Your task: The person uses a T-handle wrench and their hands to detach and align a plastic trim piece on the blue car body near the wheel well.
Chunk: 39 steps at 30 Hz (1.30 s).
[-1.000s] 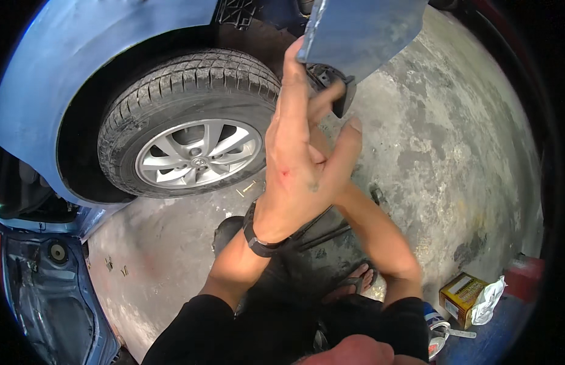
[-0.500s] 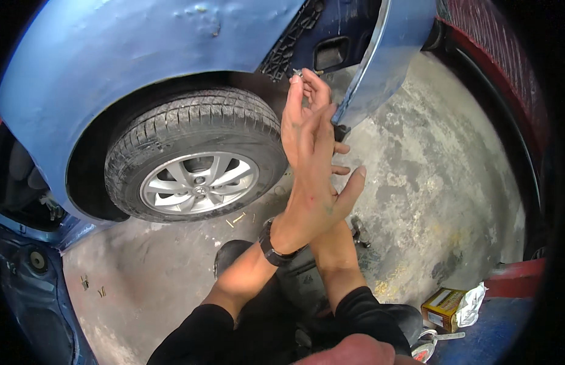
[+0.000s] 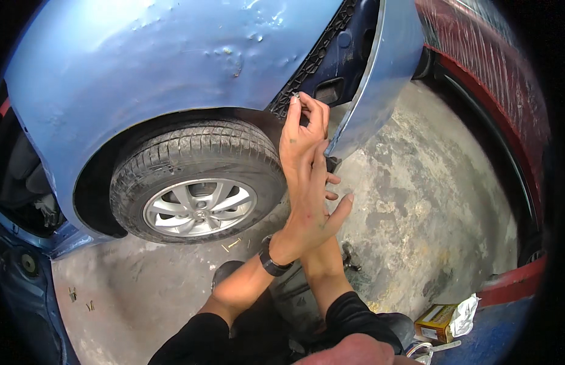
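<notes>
My right hand [image 3: 302,131] reaches up to the black textured trim [image 3: 306,68] at the rear edge of the blue fender [image 3: 167,73]. Its thumb and forefinger pinch a small, pale metal-looking piece [image 3: 296,95], too small to name. My left hand [image 3: 310,210], back upward and with a dark wristband [image 3: 272,261], lies across my right wrist. Its thumb stands out to the side and its fingers are stretched forward, overlapping the right hand's base. No object shows in it. Beside both hands is the wheel's tyre [image 3: 197,149].
An ajar blue panel [image 3: 367,79] borders my hands on the right. Small brass-coloured pieces [image 3: 233,244] lie on the concrete floor [image 3: 410,201] below the wheel. At the lower right are a yellow-brown box [image 3: 434,321] and a tape roll [image 3: 420,351]. A red car body [image 3: 489,85] stands beyond.
The view has tilted slightly, and the fender and wheel sit lower in it. My hands keep nearly the same pose, and the pinched piece now appears against the black trim.
</notes>
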Each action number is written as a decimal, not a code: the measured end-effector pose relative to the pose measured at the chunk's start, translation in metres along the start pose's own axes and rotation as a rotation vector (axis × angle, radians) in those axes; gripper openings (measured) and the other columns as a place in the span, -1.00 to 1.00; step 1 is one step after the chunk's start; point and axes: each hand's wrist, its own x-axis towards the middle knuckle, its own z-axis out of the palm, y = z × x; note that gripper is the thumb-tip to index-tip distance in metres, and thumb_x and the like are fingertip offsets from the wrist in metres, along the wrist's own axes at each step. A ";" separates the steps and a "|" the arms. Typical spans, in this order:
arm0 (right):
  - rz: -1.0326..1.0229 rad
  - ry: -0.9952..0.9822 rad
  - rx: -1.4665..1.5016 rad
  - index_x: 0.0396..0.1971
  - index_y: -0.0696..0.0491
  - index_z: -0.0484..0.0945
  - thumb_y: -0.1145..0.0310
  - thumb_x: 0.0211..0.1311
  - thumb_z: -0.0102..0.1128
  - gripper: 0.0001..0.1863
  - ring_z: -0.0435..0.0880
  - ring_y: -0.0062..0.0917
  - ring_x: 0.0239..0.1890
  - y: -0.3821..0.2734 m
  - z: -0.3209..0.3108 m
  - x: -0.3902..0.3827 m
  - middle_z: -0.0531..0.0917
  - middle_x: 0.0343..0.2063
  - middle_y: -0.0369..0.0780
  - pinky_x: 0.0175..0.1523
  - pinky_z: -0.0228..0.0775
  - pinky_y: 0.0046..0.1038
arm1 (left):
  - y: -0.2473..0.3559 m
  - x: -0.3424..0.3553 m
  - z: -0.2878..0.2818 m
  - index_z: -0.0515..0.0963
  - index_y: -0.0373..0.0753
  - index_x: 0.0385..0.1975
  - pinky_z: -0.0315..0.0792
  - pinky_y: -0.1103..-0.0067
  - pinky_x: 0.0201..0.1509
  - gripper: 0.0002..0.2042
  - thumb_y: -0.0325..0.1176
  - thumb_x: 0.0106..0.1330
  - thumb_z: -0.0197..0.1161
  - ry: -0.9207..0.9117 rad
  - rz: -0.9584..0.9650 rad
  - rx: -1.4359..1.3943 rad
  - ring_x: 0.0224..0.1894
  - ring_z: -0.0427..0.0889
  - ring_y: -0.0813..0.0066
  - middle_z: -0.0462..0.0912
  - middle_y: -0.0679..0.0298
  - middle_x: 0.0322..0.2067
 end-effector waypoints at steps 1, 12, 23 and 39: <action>-0.041 -0.005 -0.008 -0.12 0.15 0.65 0.45 0.33 0.25 -0.83 0.65 -0.42 -0.18 0.001 0.001 0.001 0.64 -0.15 -0.16 -0.07 0.52 -0.42 | 0.000 0.000 0.000 -0.19 -0.49 0.47 0.64 0.50 -0.09 -0.07 -0.57 0.18 0.33 0.007 0.002 -0.003 0.06 0.54 0.28 0.00 -0.02 0.36; -0.121 -0.051 -0.060 -0.15 0.17 0.64 0.47 0.31 0.27 -0.84 0.68 -0.31 -0.17 0.004 -0.004 0.003 0.67 -0.19 -0.12 -0.09 0.54 -0.37 | -0.004 0.001 0.000 -0.23 -0.50 0.46 0.64 0.53 -0.13 -0.05 -0.56 0.20 0.34 0.005 0.050 0.010 0.01 0.58 0.30 -0.06 -0.08 0.40; -0.258 -0.008 -0.032 -0.31 0.24 0.60 0.63 0.16 0.31 -0.89 0.60 -0.27 -0.36 -0.002 0.004 0.009 0.62 -0.37 -0.06 -0.32 0.46 -0.32 | -0.002 0.001 -0.005 -0.17 -0.49 0.47 0.62 0.54 -0.11 -0.08 -0.55 0.21 0.33 0.023 0.015 -0.027 0.00 0.58 0.33 -0.02 -0.05 0.40; -0.237 -0.053 -0.020 -0.27 0.25 0.59 0.62 0.20 0.28 -0.89 0.62 -0.27 -0.38 0.004 0.001 0.011 0.60 -0.37 -0.07 -0.33 0.48 -0.34 | 0.004 0.003 -0.006 -0.15 -0.48 0.46 0.62 0.54 -0.09 -0.10 -0.51 0.21 0.33 0.001 -0.053 -0.074 0.02 0.55 0.35 -0.03 -0.02 0.39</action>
